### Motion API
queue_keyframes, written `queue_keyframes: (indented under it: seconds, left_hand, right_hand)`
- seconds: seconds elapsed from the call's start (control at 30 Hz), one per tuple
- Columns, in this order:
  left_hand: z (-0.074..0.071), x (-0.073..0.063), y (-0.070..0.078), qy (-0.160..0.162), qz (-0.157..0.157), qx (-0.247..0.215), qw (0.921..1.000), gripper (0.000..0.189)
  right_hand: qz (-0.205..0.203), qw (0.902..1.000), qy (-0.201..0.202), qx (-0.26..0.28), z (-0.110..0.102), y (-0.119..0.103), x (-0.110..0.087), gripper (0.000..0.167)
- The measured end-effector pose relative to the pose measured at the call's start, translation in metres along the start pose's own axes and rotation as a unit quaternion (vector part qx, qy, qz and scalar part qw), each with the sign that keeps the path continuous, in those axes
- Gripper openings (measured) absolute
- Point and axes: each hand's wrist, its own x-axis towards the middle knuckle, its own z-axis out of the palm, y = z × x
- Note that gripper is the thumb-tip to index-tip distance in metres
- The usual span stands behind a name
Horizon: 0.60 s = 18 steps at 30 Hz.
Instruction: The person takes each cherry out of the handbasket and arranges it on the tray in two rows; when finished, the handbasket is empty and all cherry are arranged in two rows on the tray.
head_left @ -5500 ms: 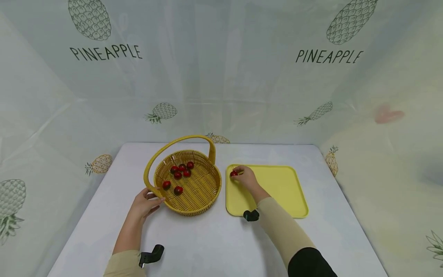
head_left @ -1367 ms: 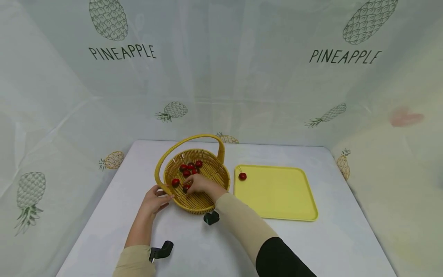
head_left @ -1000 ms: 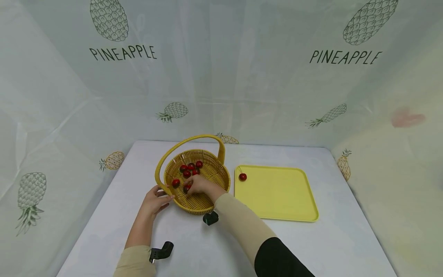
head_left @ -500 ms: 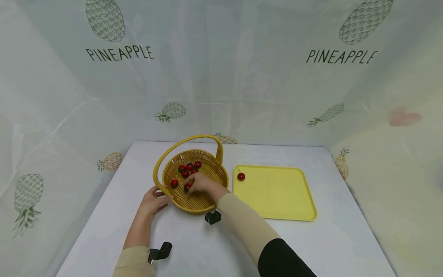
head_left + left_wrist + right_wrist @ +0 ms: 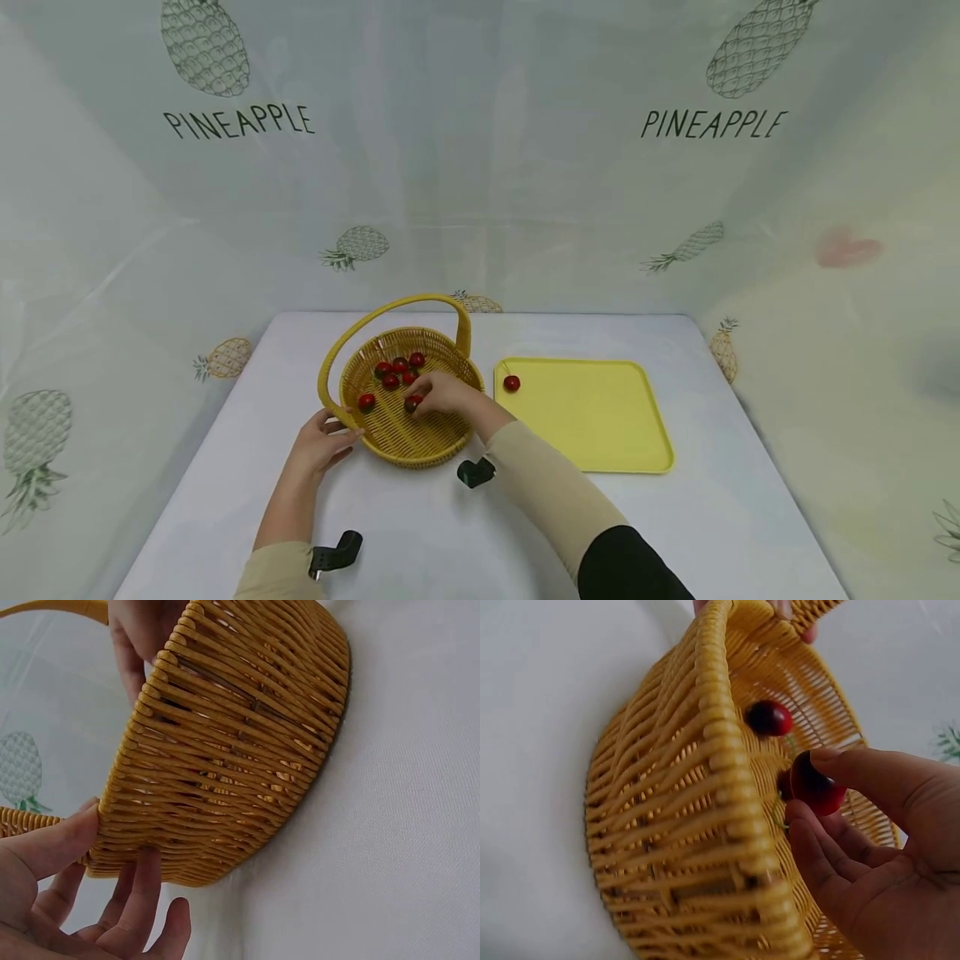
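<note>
My left hand (image 5: 318,446) holds the near left rim of a yellow woven basket (image 5: 405,433), at the foot of its arched handle. In the left wrist view the thumb lies over the rim and fingers rest against the outer weave (image 5: 225,750). My right hand (image 5: 446,396) reaches inside the basket and pinches a dark red cherry (image 5: 819,784) between thumb and fingers. Another cherry (image 5: 366,402) lies near the left wall, and several more cherries (image 5: 391,381) are grouped toward the back. A single stemmed cherry (image 5: 512,383) sits on the yellow tray (image 5: 592,425).
The tray stands just right of the basket on a white table (image 5: 405,533). Behind the table hangs a pale curtain (image 5: 480,183) with pineapple prints. A black wrist camera (image 5: 337,552) is strapped to the left arm, another (image 5: 476,472) to the right.
My right hand let go of a cherry on the tray's left end, moved left into the basket and took another. Lately that cherry shifted slightly right. The left hand stays on the rim.
</note>
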Motion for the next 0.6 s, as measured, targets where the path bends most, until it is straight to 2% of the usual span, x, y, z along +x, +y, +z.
queue_keyframes:
  seconds: [0.6]
  left_hand:
    - [0.0, -0.001, 0.0, -0.018, 0.006, -0.009, 0.9998, 0.065]
  right_hand:
    - [-0.019, 0.9989, 0.042, 0.003, -0.04, 0.0, -0.037, 0.026]
